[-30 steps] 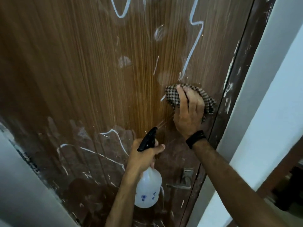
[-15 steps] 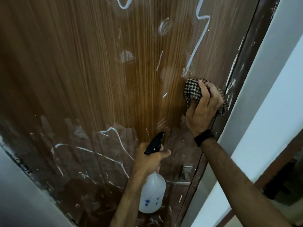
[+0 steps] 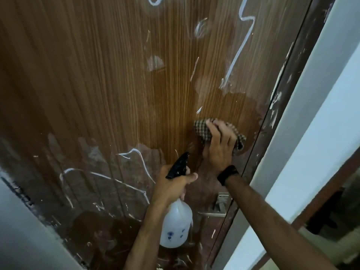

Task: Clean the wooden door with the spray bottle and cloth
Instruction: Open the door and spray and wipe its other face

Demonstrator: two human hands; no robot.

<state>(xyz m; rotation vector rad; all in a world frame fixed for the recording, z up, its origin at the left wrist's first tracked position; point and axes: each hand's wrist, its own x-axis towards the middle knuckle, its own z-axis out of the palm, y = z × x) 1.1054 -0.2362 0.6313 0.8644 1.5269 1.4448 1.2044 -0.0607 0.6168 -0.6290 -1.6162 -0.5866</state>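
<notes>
the right hand (image 3: 219, 147) lies flat against the door (image 3: 116, 84), fingers straight and close together, pressing a checked cloth (image 3: 200, 129) onto the wood; the cloth shows past the fingertips at the upper left and again at the hand's right side, close to the door's right edge, and the wood around and above it looks darker and wet. a black band (image 3: 227, 174) sits on that wrist. the left hand (image 3: 172, 186) is lower and just to the left, curled round the neck of a spray bottle (image 3: 176, 227), thumb stretched across to the right under the black spray head (image 3: 178, 166), whose nozzle points up toward the door near the heel of the right hand; whether a finger rests on the trigger cannot be told. the bottle's white, translucent body hangs below the fist, with small blue marks on it. white scribbled lines (image 3: 241, 45) and smears run over the door, a zigzag one above the cloth and looping ones to the left of the bottle, with duller scuffed patches across the lower part. a metal handle (image 3: 218, 208) sits on the door between the bottle and the right forearm. the dark frame (image 3: 288, 90) runs along the door's right edge, flecked with white, and a pale wall (image 3: 321, 123) stands beyond it
</notes>
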